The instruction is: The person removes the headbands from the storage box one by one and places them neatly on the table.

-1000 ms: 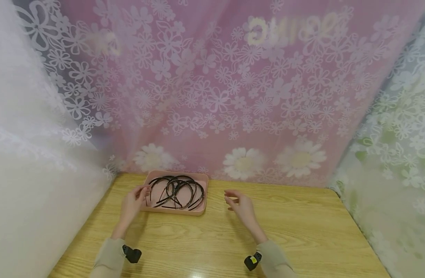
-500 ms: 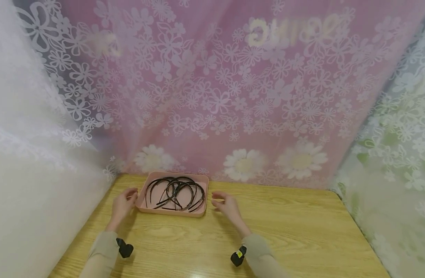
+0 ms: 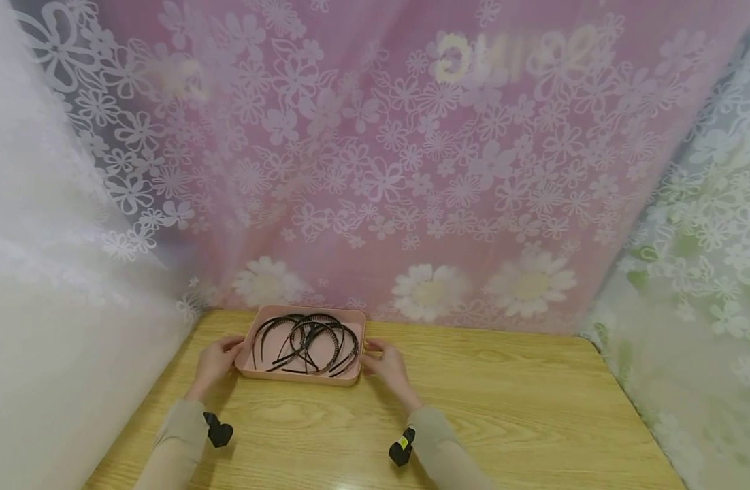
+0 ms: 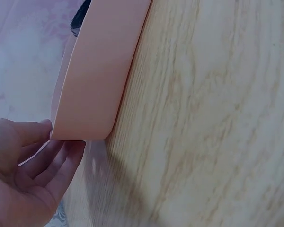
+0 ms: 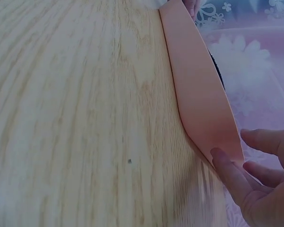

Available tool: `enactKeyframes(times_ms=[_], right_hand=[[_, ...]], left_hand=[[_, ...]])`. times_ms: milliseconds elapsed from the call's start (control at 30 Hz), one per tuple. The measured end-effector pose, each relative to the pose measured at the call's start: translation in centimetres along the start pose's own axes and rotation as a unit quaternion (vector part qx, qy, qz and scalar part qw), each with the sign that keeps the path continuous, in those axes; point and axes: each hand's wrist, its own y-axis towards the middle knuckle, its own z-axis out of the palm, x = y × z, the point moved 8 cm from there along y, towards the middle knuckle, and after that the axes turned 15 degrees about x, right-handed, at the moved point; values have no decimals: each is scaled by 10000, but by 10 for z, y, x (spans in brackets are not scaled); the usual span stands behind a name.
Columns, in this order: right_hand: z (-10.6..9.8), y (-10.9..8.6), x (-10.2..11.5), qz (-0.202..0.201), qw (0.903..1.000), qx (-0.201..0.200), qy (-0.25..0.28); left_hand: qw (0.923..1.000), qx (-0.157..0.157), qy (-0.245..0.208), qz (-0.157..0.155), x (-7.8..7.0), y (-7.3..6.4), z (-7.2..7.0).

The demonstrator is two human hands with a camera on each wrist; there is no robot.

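A shallow pink tray (image 3: 298,378) stands on the wooden table, with several black headbands (image 3: 316,340) lying tangled inside it. My left hand (image 3: 214,361) holds the tray's left end. In the left wrist view, the left thumb (image 4: 43,128) is at the rim and the other fingers bend against the outer wall below. At the opposite end, my right hand (image 3: 385,364) grips the tray's side. The right wrist view has its fingers (image 5: 222,161) on the outer wall near the corner, the thumb close to the rim.
A pink curtain (image 3: 381,170) with white flowers hangs right behind the tray. Pale curtains flank the table on the left (image 3: 75,306) and right (image 3: 706,306). The wood-grain table (image 3: 503,408) reaches past the tray to the right and front.
My left hand has left its place over the tray's left edge and come round to the outside of that end. My right hand has moved left to meet the tray's right end.
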Motion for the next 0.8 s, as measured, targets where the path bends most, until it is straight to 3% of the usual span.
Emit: enactKeyframes(times_ms=[400,667,800], right_hand=[[3,7,1,133,9992,25,-386],[1,5,1,167,9996,111,-196],[-3,3,-2,279,9994,107,-175]], left_hand=[[9990,253,-261,-265,-1,1,1],[9990,246,-263,-275,-1,1,2],[9977,321,-530,-291,-3,1,5]])
